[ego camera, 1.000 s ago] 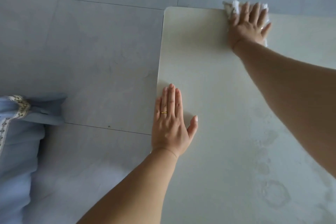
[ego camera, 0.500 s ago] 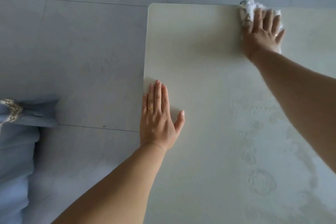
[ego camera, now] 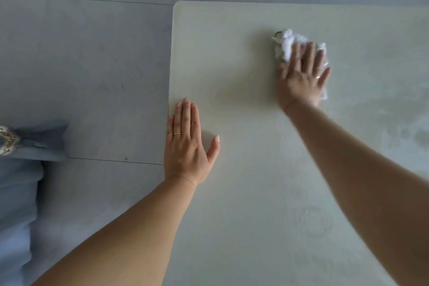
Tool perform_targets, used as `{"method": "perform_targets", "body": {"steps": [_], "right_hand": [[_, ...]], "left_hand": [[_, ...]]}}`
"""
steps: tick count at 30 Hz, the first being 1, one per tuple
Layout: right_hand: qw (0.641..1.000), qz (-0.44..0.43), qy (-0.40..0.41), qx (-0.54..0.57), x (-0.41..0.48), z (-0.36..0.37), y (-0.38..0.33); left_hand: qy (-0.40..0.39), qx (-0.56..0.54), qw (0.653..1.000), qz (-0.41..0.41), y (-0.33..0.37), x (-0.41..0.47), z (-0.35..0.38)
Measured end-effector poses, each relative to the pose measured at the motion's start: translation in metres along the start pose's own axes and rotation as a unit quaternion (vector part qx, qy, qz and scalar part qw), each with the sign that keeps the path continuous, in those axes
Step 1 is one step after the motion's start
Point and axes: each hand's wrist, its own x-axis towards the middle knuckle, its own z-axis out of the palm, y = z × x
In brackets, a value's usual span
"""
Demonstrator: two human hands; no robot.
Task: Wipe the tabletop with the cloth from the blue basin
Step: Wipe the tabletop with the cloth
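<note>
A cream tabletop (ego camera: 243, 193) fills the right of the view, its far left corner near the top. A crumpled white cloth (ego camera: 287, 42) lies on it toward the far side. My right hand (ego camera: 301, 74) presses flat on the cloth with straight fingers, blurred by motion; most of the cloth is hidden under the palm. My left hand (ego camera: 186, 144) rests flat on the table's left edge, fingers straight, a gold ring on one finger. The blue basin is out of sight.
Damp ring marks and streaks (ego camera: 318, 220) show on the right part of the tabletop. Grey floor tiles (ego camera: 92, 65) lie left of and beyond the table. A light blue garment with patterned trim (ego camera: 21, 169) is at the left edge.
My right hand has drawn the cloth back from the table's far edge toward me, after sliding it right along that edge. My left hand has stayed flat at the left edge.
</note>
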Motion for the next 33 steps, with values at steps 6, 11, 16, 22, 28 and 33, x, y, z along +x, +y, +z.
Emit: {"method": "perform_targets", "body": {"steps": [6,11,16,22,28,33], "right_hand": [[0.952,-0.296,-0.069,-0.047,-0.073,0.017,-0.031],[0.99,-0.136,-0.028,-0.02,-0.033,0.0,0.029],[0.997,-0.07,-0.037,0.004,-0.079,0.01,-0.014],[0.981,-0.167,-0.101,-0.005,-0.103,-0.005,0.009],[0.938,-0.326,-0.084,-0.078,-0.091,-0.003,0.008],[0.98,-0.182,-0.03,-0.071,-0.056,-0.006,0.054]], "left_hand": [[-0.009,0.006,1.0,-0.004,0.001,0.0,-0.002],[-0.006,0.009,1.0,0.0,0.0,0.0,-0.002],[-0.009,0.016,1.0,-0.004,0.001,-0.001,-0.002],[-0.032,0.018,0.999,-0.006,0.003,0.0,-0.007],[-0.003,-0.041,0.999,0.03,0.033,-0.046,-0.007],[-0.021,-0.04,0.998,0.049,0.045,-0.093,0.011]]}}
